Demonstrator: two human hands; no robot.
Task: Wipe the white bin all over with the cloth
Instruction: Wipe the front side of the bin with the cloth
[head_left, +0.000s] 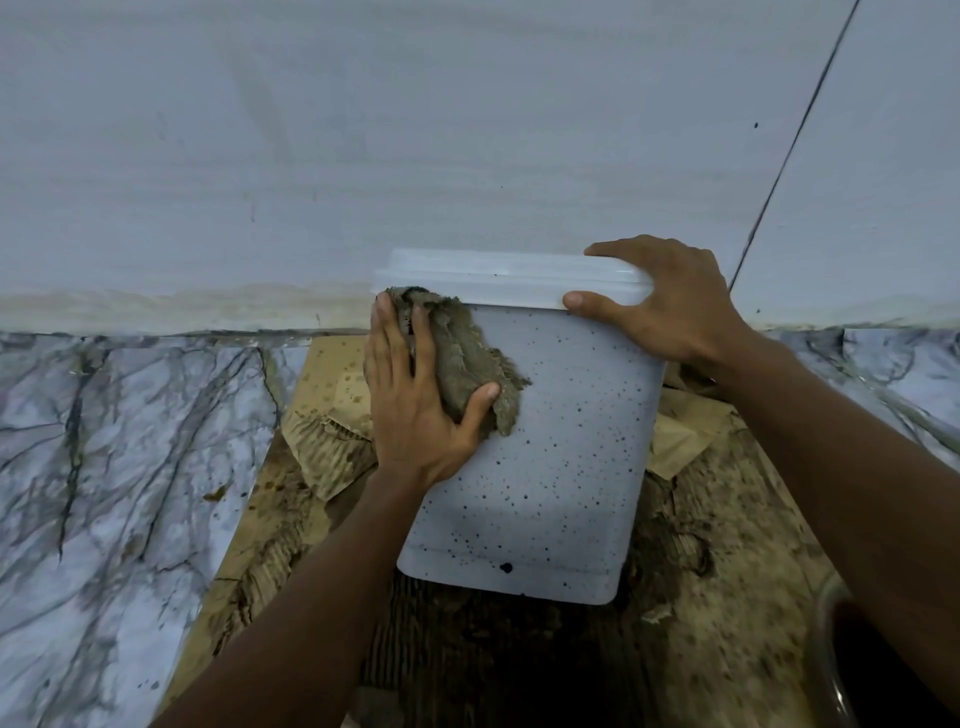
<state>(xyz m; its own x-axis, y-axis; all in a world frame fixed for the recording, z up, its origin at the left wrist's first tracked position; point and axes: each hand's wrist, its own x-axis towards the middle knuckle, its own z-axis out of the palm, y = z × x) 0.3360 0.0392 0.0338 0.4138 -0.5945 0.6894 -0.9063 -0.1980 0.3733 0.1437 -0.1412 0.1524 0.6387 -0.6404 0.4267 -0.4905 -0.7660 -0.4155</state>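
The white bin (550, 447) stands on soiled cardboard against the wall, its lid on and its front face dotted with dark specks. My left hand (415, 395) presses a dirty grey-brown cloth (467, 358) flat against the bin's upper left side, just under the lid's rim. My right hand (665, 306) grips the right end of the lid (498, 280), thumb on the front rim and fingers over the top. The bin's back and right sides are hidden.
Torn, stained cardboard (291, 499) lies under and around the bin on a marble-patterned floor (114, 467). A pale wall (363, 130) rises right behind the bin. A curved glass rim (831, 649) shows at the lower right edge.
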